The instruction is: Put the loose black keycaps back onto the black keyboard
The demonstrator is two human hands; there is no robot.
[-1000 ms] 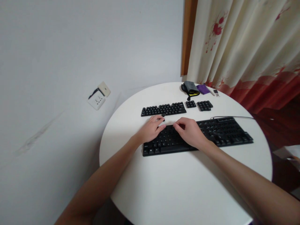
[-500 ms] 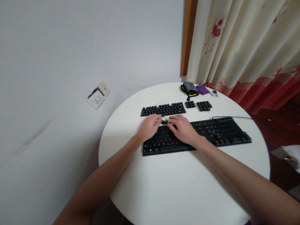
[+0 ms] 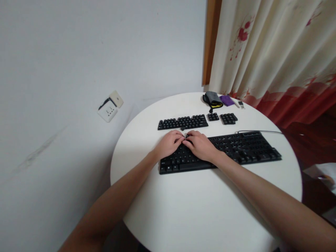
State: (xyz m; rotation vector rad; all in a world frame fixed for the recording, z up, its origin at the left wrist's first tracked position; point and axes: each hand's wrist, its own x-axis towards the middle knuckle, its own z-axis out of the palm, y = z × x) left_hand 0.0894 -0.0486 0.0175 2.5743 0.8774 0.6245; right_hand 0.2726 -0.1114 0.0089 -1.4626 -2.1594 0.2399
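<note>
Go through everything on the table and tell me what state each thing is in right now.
keyboard: flat on the table, cable attached, both hands on its left part.
left hand: fingers curled, fingertips meeting the right hand's.
right hand: fingers curled on the top key rows.
loose keycaps: laid out in rows behind the keyboard.
grey pouch: lying at the far edge.
curtain: drawn.

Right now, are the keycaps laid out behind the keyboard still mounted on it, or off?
Off. The keycaps sit in rows on the white table, apart from the keyboard, where both hands rest.
</note>
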